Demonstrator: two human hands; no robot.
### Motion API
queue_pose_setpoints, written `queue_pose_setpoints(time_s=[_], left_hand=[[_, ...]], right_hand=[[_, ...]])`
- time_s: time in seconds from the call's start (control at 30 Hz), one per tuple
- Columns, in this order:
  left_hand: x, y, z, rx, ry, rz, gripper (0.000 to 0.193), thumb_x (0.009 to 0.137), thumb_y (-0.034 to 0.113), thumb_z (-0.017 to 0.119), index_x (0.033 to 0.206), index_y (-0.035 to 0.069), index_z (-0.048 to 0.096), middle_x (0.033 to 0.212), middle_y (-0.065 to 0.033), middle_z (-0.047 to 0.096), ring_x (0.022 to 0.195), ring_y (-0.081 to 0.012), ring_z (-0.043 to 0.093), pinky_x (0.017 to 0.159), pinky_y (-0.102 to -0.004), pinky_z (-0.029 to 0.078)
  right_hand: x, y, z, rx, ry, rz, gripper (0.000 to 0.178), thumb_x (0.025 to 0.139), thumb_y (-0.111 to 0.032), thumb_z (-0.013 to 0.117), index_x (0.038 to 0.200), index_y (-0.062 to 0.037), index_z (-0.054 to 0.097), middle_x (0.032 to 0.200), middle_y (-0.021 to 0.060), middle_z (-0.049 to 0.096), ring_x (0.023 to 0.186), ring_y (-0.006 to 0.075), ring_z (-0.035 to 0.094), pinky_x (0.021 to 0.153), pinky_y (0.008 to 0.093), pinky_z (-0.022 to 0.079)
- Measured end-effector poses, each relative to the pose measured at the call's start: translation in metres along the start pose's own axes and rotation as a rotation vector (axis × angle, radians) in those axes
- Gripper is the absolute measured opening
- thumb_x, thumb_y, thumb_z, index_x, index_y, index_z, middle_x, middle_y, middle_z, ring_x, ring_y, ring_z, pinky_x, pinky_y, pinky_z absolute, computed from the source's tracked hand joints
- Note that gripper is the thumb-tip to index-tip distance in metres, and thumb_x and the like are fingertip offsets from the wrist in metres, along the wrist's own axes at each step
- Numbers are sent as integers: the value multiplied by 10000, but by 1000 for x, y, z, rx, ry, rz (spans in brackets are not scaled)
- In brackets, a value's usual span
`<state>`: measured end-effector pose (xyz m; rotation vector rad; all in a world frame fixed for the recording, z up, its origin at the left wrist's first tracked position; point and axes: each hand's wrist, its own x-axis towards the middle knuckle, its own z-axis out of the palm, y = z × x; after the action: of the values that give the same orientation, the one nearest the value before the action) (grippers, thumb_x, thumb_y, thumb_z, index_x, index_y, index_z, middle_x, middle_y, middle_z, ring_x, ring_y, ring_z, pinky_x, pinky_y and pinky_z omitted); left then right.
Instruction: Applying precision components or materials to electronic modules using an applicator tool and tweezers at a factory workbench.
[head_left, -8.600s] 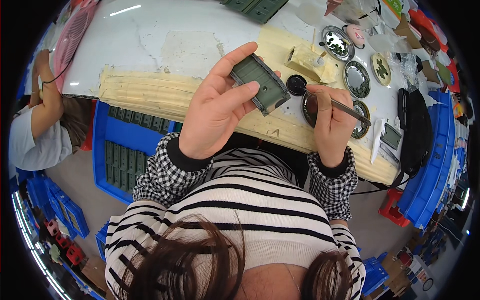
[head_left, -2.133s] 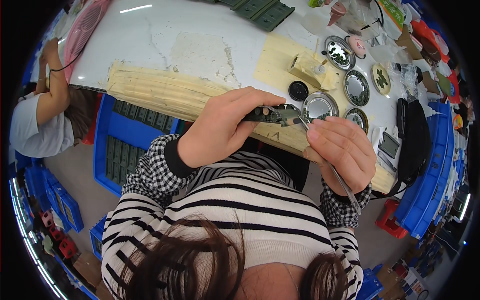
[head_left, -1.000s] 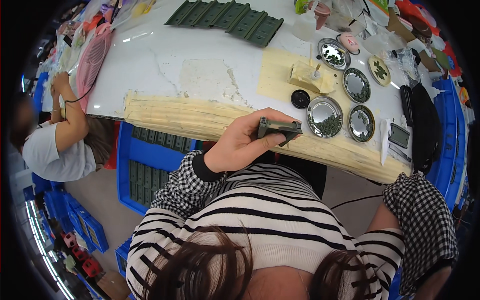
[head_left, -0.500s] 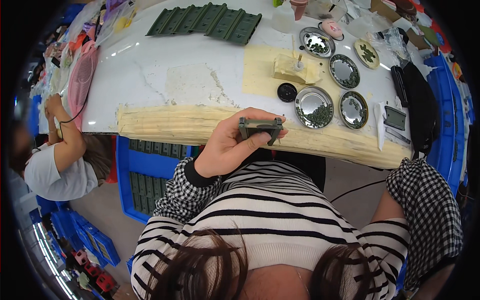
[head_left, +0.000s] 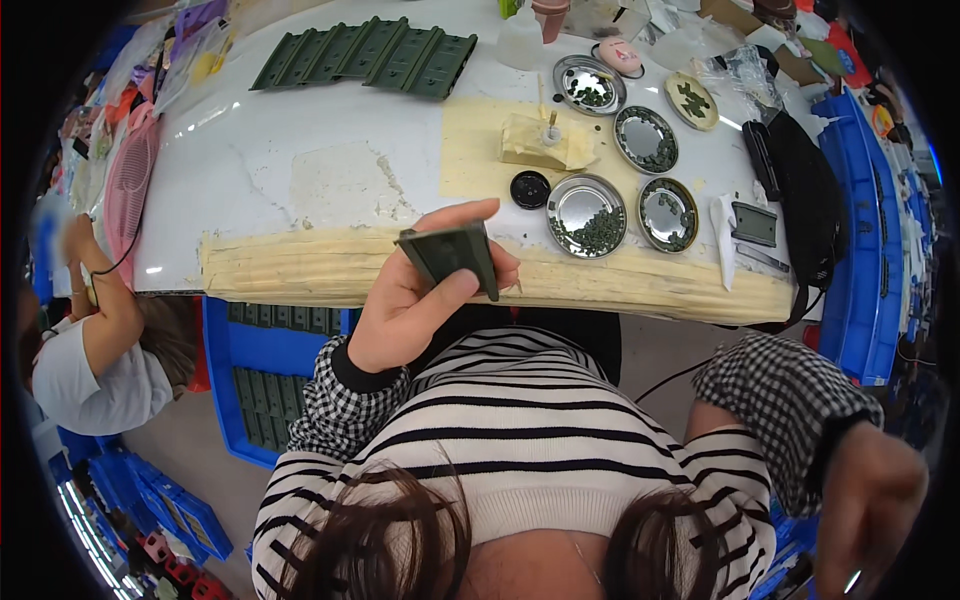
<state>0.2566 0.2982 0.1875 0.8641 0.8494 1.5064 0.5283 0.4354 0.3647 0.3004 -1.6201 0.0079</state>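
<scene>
My left hand (head_left: 392, 318) is closed around a dark green plastic part (head_left: 448, 255), a flat-faced piece with raised edges. The thumb presses on its broad face, and the fingers wrap behind it. The piece is held above the taped front edge of the table. Far from it, at the lower right, my right hand (head_left: 872, 495) hangs low beside my body. It is smeared and dark, so its fingers cannot be made out; a small bright glint shows by them.
Round metal dishes (head_left: 560, 240) of small green pieces stand on the white table (head_left: 240, 170). Near them are a tape-covered block (head_left: 525, 150) and a black round lid (head_left: 530, 189). Joined green parts (head_left: 365, 58) lie at the back. A blue tray (head_left: 262, 350) holds more below. Another person (head_left: 100, 360) sits left.
My left hand has turned the green part so its broad face shows. My right hand has come into view at the lower right. The whole view has shifted, moving the table contents leftward.
</scene>
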Motion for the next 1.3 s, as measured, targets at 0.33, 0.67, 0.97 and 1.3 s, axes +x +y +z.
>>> queue_pose_setpoints(time_s=[0.33,0.67,0.97,1.3], left_hand=[[4,2,0,-327,-82,2,728,993,512,321,1463,-27,184,1127,-122,517,1030,-248,575,1015,-508,431],[-10,-9,-13,-385,42,-104,612,859,184,663,1338,-31,349,1071,-139,569,810,-232,655,802,-400,562],[8,6,16,-327,300,-180,428,998,88,451,1385,37,277,1234,-215,541,1013,-256,642,856,-363,555],[10,-8,27,-29,241,-43,274,988,70,489,1243,5,566,1169,-83,544,1043,-154,616,881,-270,514]], right_hand=[[-157,123,59,-109,-1011,966,136,833,-37,670,957,17,680,860,91,687,747,145,627,679,246,482],[-172,150,68,57,-1248,973,167,800,-79,656,938,14,672,872,148,667,799,267,643,732,330,493],[-173,140,67,-154,-1306,703,160,772,-37,624,923,-9,580,897,125,607,790,305,607,707,372,488],[-110,32,108,-30,-841,563,284,657,11,680,929,-28,607,827,81,584,613,219,614,513,286,491]])
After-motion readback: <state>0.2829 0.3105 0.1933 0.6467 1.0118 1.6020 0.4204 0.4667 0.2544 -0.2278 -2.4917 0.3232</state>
